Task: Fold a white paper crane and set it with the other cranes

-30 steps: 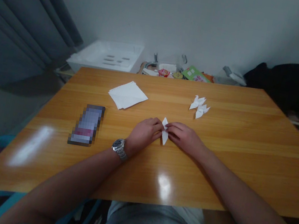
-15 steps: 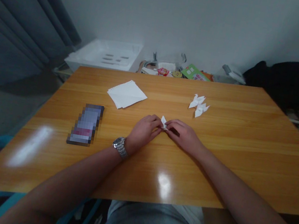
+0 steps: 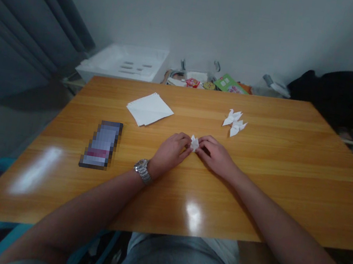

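Note:
A small piece of folded white paper [image 3: 194,143] is held low over the middle of the wooden table [image 3: 256,176]. My left hand [image 3: 172,150], with a metal watch [image 3: 142,170] on its wrist, pinches the paper's left side. At its right side, the fingertips of my right hand [image 3: 215,156] are closed on the same paper. Fingers partly cover its edges. Beyond my right hand lie two folded paper birds [image 3: 232,118] [image 3: 238,128], close together. A stack of white paper sheets [image 3: 149,110] rests past my left hand.
A phone-like device [image 3: 101,144], blurred out, lies on the table's left side. Behind the far edge are a white foam box [image 3: 127,62], a green booklet [image 3: 227,83] and a red packet [image 3: 192,82]. Black cloth [image 3: 342,98] is heaped at the far right.
The folded paper has turned between my fingers and shows a broader face. My right fingertips have shifted slightly, to the paper's right edge. The birds and the sheets stay in place.

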Demonstrator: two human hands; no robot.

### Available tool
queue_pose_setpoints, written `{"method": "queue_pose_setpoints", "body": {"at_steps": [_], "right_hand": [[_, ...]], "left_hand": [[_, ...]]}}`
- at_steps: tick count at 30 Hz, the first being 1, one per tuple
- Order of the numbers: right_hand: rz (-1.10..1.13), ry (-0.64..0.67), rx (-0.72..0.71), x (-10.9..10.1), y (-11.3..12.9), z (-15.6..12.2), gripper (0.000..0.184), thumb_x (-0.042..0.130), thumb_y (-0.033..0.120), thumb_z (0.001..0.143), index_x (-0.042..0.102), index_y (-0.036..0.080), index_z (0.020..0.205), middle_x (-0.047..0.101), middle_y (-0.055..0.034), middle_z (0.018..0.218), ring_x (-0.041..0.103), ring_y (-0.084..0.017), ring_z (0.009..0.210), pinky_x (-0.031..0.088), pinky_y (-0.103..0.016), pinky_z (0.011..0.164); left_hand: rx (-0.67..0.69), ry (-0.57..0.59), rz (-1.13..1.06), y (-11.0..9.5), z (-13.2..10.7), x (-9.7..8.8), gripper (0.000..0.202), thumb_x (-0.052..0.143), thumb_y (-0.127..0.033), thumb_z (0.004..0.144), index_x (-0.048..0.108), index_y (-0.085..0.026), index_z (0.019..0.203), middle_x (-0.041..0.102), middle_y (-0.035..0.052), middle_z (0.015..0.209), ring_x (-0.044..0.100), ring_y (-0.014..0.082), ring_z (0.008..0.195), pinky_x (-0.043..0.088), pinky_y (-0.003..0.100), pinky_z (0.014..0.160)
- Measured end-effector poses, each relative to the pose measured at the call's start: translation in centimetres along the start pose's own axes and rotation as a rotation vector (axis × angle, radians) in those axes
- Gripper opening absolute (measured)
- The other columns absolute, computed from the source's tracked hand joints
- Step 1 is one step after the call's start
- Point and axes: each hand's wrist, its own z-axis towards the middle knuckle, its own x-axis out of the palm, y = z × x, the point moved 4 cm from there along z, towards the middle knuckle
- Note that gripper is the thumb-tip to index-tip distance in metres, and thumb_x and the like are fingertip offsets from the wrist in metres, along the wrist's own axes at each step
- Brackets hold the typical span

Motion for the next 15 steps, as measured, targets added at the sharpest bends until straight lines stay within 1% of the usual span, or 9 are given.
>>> {"method": "queue_pose_setpoints", "body": {"at_steps": [2,4,6,8,11,15], "right_hand": [[-0.008,-0.010,0.026,0.06,-0.05,0.03,0.008,0.058,0.023,0.096,0.063,0.021,0.091,0.067,-0.0091,0.103,0.063,-0.024,0.098,0.051,-0.039,0.088],[0.004,-0.034,0.094,0.11,-0.29,-0.01,0.003,0.061,0.024,0.094,0.062,0.021,0.094,0.068,-0.0066,0.098,0.063,-0.023,0.091,0.051,-0.037,0.082],[0.038,-0.058,0.170,0.16,-0.57,-0.12,0.006,0.064,0.025,0.092,0.061,0.022,0.096,0.069,-0.0043,0.095,0.064,-0.021,0.084,0.051,-0.035,0.077],[0.076,-0.069,0.216,0.24,-0.72,-0.22,0.009,0.066,0.026,0.090,0.060,0.023,0.097,0.070,-0.0033,0.095,0.065,-0.020,0.083,0.051,-0.034,0.076],[0.098,-0.076,0.217,0.21,-0.64,-0.23,0.011,0.067,0.025,0.090,0.061,0.023,0.098,0.071,-0.0031,0.096,0.066,-0.020,0.084,0.052,-0.033,0.077],[0.016,-0.077,0.116,-0.04,-0.23,-0.02,0.010,0.065,0.022,0.091,0.067,0.022,0.101,0.072,-0.0060,0.100,0.067,-0.022,0.093,0.053,-0.037,0.084]], "left_hand": [[-0.036,-0.013,-0.009,0.06,0.06,-0.05,0.006,0.057,-0.025,0.098,0.058,-0.019,0.096,0.065,0.0065,0.101,0.061,0.0215,0.095,0.049,0.036,0.088],[-0.076,-0.022,-0.022,0.11,0.14,-0.12,0.006,0.059,-0.024,0.096,0.055,-0.020,0.096,0.065,0.0048,0.097,0.060,0.0210,0.090,0.049,0.034,0.082],[-0.101,-0.025,-0.033,0.13,0.24,-0.14,0.008,0.060,-0.023,0.095,0.053,-0.020,0.097,0.065,0.0041,0.096,0.060,0.0209,0.088,0.048,0.034,0.080],[-0.112,-0.029,-0.046,0.13,0.34,-0.14,0.009,0.061,-0.023,0.094,0.052,-0.020,0.096,0.065,0.0040,0.096,0.060,0.0208,0.088,0.048,0.033,0.079],[-0.128,-0.042,-0.057,0.17,0.40,-0.12,0.013,0.062,-0.022,0.093,0.050,-0.020,0.099,0.064,0.0042,0.097,0.061,0.0206,0.089,0.048,0.033,0.079],[-0.119,-0.036,-0.035,0.03,0.30,-0.23,0.011,0.061,-0.023,0.094,0.052,-0.020,0.100,0.064,0.0046,0.098,0.060,0.0206,0.090,0.049,0.033,0.081]]}}
